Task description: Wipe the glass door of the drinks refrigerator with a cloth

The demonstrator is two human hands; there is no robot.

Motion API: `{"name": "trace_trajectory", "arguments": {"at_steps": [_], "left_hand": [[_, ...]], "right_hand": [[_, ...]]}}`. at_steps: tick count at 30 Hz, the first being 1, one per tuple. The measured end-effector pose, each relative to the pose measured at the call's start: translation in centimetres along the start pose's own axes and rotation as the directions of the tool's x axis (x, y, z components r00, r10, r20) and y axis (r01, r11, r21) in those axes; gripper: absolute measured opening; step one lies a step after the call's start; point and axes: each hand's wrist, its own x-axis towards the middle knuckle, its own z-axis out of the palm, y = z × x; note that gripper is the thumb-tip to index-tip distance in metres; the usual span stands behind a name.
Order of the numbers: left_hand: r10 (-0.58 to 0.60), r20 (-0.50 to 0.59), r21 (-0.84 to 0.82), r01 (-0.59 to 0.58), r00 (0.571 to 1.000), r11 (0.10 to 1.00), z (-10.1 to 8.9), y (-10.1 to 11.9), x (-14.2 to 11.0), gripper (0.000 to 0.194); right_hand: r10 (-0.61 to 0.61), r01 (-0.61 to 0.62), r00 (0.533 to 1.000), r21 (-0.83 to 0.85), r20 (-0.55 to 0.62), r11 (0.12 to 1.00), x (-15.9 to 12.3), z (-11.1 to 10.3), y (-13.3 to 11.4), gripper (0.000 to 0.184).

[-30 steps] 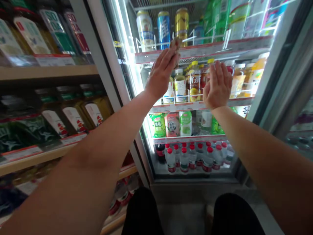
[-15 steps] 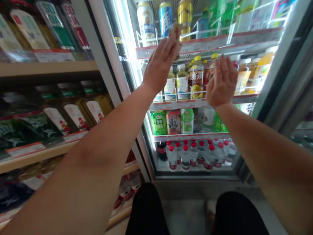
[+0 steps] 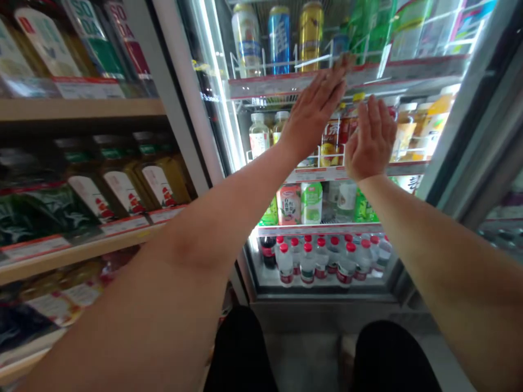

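My left hand [image 3: 310, 117] is stretched flat, fingers extended, in front of the lit drinks fridge [image 3: 312, 296]. A brownish blur at its fingertips looks like their reflection in a glass front. Just right of it, my right hand [image 3: 371, 136] is held upright and flat, fingers straight, with nothing visible in it. Behind the hands are an iced tea bottle [image 3: 330, 155] and several juice bottles [image 3: 405, 130]. Above the left hand stand a gold can [image 3: 311, 32], a blue can [image 3: 279, 41] and a white can [image 3: 247, 41].
Lower in the fridge are a pink-labelled bottle [image 3: 289, 206], a green-and-white bottle [image 3: 311, 202] and several red-capped water bottles [image 3: 307, 265]. A wooden shelf unit [image 3: 81, 111] with several dark bottles [image 3: 118, 182] stands on the left. My knees [image 3: 242, 354] show below.
My left hand has moved right, closer to my right hand, uncovering bottles on the left. My right hand keeps nearly the same place. The view shifted slightly.
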Motion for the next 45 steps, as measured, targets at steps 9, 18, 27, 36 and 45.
{"name": "trace_trajectory", "arguments": {"at_steps": [9, 18, 27, 36, 45], "left_hand": [[0.088, 0.053, -0.068, -0.084, 0.995, 0.994, -2.0, -4.1, -3.7, 0.053], [0.084, -0.084, -0.019, -0.086, 0.993, 0.996, -3.0, -6.3, -11.7, 0.053], [0.096, 0.108, -0.025, -0.094, 0.989, 0.995, -0.4, 0.1, -3.7, 0.059], [0.059, 0.015, -0.075, -0.058, 0.998, 0.996, -2.2, -6.3, -3.8, 0.053], [0.256, 0.05, -0.002, -0.256, 0.965, 0.967, -3.3, -5.4, -13.5, 0.059]], "right_hand": [[0.096, -0.098, 0.992, 0.017, 0.084, 0.995, 0.1, -0.4, -0.4, 0.066], [0.07, -0.072, 0.994, 0.014, 0.082, 0.997, 0.1, -0.4, -0.3, 0.068], [0.032, -0.031, 0.999, -0.037, 0.012, 0.999, 0.0, 0.0, -0.2, 0.064], [0.02, -0.017, 0.999, -0.08, 0.037, 0.997, 0.0, -0.2, -0.2, 0.067], [0.03, -0.028, 0.998, -0.042, 0.051, 0.999, 0.2, 0.2, 0.0, 0.073]]}}
